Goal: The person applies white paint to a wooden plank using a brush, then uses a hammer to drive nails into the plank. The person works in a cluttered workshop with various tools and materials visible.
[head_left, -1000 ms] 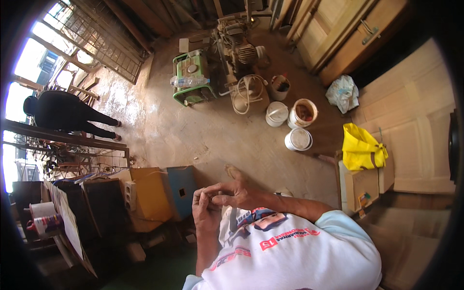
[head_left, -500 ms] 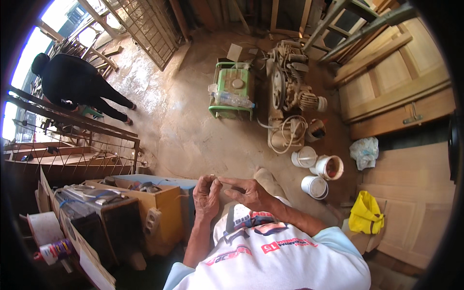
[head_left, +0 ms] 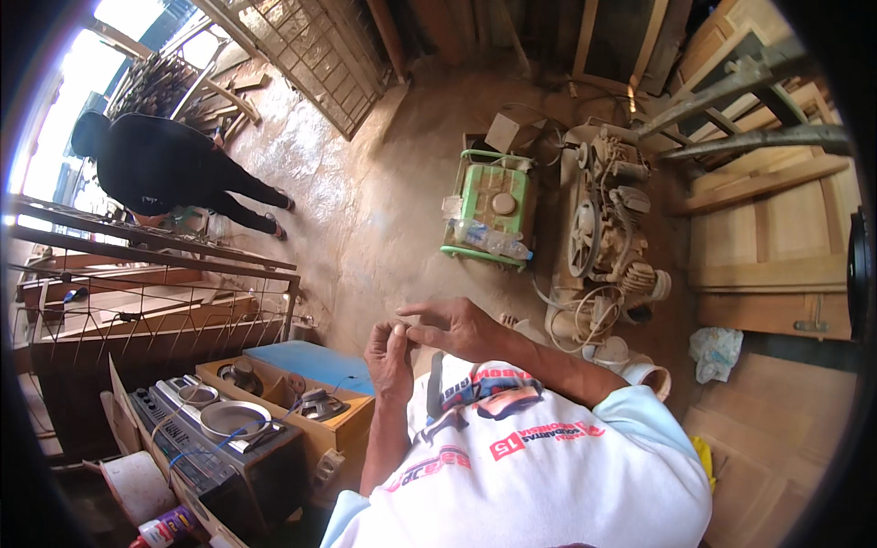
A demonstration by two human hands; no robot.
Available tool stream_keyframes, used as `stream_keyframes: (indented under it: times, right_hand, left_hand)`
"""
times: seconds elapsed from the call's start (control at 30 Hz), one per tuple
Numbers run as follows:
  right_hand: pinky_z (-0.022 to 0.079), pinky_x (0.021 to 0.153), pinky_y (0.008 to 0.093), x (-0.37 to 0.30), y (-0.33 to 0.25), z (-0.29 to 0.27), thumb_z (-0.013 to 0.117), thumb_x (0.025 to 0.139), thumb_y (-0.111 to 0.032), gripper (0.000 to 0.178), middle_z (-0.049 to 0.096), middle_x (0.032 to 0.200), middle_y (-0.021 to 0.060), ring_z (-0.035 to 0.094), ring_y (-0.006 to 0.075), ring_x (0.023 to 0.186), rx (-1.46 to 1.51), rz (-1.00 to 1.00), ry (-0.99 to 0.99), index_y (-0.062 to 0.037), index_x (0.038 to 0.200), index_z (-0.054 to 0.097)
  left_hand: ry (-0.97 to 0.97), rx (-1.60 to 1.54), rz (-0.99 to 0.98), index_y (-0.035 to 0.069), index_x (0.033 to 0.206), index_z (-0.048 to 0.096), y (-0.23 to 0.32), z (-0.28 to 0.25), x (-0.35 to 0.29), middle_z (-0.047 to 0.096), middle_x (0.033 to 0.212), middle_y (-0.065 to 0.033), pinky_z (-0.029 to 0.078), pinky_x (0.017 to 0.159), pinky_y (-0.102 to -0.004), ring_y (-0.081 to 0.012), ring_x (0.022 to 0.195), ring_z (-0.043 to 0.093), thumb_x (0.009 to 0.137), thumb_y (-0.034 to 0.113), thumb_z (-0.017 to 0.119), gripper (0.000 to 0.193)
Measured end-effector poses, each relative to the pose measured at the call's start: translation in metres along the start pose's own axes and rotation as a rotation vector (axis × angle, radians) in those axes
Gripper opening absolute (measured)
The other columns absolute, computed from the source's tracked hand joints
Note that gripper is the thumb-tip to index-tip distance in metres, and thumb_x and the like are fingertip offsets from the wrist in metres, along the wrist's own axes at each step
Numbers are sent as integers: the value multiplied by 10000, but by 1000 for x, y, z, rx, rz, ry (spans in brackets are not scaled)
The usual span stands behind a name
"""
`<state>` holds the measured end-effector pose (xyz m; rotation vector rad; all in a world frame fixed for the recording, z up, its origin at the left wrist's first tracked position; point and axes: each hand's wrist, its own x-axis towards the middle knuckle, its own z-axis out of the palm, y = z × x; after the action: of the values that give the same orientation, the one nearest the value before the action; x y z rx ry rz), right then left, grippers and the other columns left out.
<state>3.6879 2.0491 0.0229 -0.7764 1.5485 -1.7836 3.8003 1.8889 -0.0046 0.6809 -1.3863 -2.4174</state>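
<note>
In front of my chest my two hands meet at the fingertips. My left hand (head_left: 390, 354) is closed, its thumb pressed against curled fingers. From the right, my right hand (head_left: 454, 329) reaches across with its index finger stretched and its thumb close to the left thumb tip. Whatever is pinched between them is too small to name. To the left of my hands stands a yellow-brown wooden box (head_left: 343, 431) with speaker cones (head_left: 322, 403) on it. Beside it is a black and silver audio unit (head_left: 187, 461) with round rings and a blue wire.
A green-framed generator (head_left: 493, 196) with a plastic bottle (head_left: 491, 239) on it stands ahead, beside a dusty engine (head_left: 594, 228). Wooden door panels (head_left: 776, 247) lean at the right. A person in black (head_left: 164, 169) bends beyond the metal railing (head_left: 155, 237) at the left.
My view has turned left, so the generator and engine appear farther right and the speaker box shows more. My hands stay together; the right one has shifted slightly over the left. The person in black still bends.
</note>
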Motion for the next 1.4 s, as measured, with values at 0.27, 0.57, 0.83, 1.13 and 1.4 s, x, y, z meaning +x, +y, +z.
stream_keyframes:
  times: [0.27, 0.57, 0.83, 1.13, 1.4]
  right_hand:
    - [545, 937, 304, 122, 31, -13, 671, 1070, -166, 371, 703, 1157, 77, 670, 147, 1045, 73, 32, 166, 35, 1381, 641]
    - [561, 915, 299, 304, 31, 18, 698, 1066, -192, 440, 700, 1125, 60, 679, 136, 1018, 251, 47, 252, 13, 1439, 583]
    - [568, 858, 300, 430, 29, 38, 719, 1053, -190, 321, 685, 1013, 59, 705, 129, 948, 185, -52, 258, -5, 1304, 643]
    - [536, 728, 323, 518, 35, -23, 649, 1097, -266, 250, 700, 898, 65, 686, 151, 823, -323, -166, 368, -19, 1114, 681]
    - [446, 590, 234, 625, 27, -152, 525, 1157, -342, 421, 641, 715, -3, 539, 53, 636, 354, 82, 326, -30, 951, 716]
  left_hand:
    - [-235, -269, 68, 54, 1408, 574, 53, -4, 122, 654, 1407, -150, 501, 1042, -372, -246, 1282, 627, 1100, 404, 513, 471]
    - [-373, -819, -320, 16, 1483, 518, 137, -74, 285, 507, 1568, -231, 548, 1030, -435, -358, 1446, 504, 1071, 501, 525, 636]
    - [-372, -1005, -385, 59, 1566, 452, 204, -115, 387, 305, 1685, -265, 588, 984, -446, -405, 1445, 487, 1035, 560, 573, 741]
    - [-321, -1080, -532, 35, 1549, 459, 216, -92, 487, 292, 1685, -271, 587, 986, -393, -373, 1464, 478, 1026, 551, 603, 749]
    - [-275, -1105, -571, 23, 1504, 480, 216, -14, 626, 315, 1659, -280, 614, 983, -424, -420, 1561, 347, 1001, 546, 660, 748]
